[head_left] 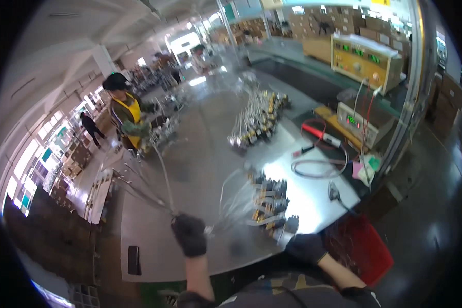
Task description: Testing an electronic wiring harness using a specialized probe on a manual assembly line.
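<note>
My left hand (189,235), in a black glove, is closed around pale thin cables (164,177) that run up and away over the metal table. My right hand (305,249), also gloved in black, is at the table's near edge with its fingers drawn together. What it grips cannot be made out; a dark connector (292,224) lies just beyond its fingertips. Beside that connector sits a row of dark and yellow parts (269,200) with pale leads, which spread left toward my left hand.
Farther off lies another row of wired parts (262,123). A red-handled probe (321,134), power supply (367,59) and small meter (357,122) stand right. A red bin (372,249) is below the near right edge; a phone (134,260) lies left. A co-worker (126,113) works across the table.
</note>
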The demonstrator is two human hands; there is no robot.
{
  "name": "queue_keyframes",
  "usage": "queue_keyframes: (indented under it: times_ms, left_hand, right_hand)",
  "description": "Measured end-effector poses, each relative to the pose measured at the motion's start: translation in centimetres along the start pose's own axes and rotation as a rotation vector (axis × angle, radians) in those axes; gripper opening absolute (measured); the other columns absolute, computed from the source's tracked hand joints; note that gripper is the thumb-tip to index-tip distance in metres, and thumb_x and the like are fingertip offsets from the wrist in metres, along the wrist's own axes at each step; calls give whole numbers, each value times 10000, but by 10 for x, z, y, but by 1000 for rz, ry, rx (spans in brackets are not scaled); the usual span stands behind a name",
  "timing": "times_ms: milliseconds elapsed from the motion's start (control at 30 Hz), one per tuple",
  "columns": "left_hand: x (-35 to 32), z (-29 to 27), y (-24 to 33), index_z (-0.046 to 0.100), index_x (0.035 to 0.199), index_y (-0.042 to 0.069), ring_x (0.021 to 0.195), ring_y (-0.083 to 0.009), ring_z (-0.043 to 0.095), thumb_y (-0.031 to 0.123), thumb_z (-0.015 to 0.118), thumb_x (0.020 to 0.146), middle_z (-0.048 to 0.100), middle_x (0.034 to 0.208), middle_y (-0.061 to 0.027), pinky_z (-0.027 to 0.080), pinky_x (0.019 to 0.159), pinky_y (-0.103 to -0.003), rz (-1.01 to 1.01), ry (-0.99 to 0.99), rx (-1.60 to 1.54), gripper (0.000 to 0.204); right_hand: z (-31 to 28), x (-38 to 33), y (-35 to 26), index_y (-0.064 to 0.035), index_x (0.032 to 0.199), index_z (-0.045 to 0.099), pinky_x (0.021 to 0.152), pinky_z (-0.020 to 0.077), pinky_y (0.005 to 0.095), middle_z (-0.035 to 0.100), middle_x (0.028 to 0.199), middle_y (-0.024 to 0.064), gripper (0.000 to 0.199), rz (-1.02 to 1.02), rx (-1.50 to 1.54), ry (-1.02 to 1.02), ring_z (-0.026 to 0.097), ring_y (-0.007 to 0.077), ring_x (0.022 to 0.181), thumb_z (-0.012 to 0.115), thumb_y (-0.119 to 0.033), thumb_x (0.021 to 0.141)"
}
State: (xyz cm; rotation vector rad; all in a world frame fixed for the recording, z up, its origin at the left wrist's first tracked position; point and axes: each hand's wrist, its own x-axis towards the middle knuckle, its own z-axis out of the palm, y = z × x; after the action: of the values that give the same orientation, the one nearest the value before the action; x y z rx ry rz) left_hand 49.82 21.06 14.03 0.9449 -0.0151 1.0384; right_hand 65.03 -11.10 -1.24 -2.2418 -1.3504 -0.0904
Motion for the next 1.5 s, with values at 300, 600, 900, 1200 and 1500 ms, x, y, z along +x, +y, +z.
queue_keyframes:
  times_ms: [300,600,900,1200,1500]
  left_hand:
    - [3,-96,-147,422,733,133,472,-83,318,221,599,1008,355,585,38,306,450,-291,-295,259,-276,339]
    - [85,-113,-129,591,854,105,545,-95,470,190,668,971,495,656,33,411,496,-280,-533,413,296,164]
    - [86,-130,-163,523,861,99,570,-100,452,145,578,994,501,708,15,353,495,-302,394,373,707,152]
    - [94,-124,-173,438,735,131,487,-150,402,505,579,994,357,582,3,384,467,-332,-67,759,553,476]
    - [122,-147,-189,435,706,150,434,-116,311,554,645,956,345,581,33,282,419,-308,-60,579,325,519]
  right_hand:
    - [-40,4,-15,-46,897,663,648,537,398,655,793,138,189,350,263,220,660,314,683,716,-224,862]
    - [-24,120,9,-88,1452,446,810,560,333,712,1056,140,640,577,629,71,704,230,861,710,-217,885]
    - [18,155,16,-72,1271,559,653,514,318,661,802,82,558,378,711,-4,617,137,664,810,-332,846]
    - [40,121,-38,-139,1019,666,719,540,402,682,770,72,337,209,287,58,688,272,728,819,-324,783]
    - [45,111,-29,-115,1144,670,817,563,445,691,1124,117,301,-185,516,29,689,315,968,679,-294,902]
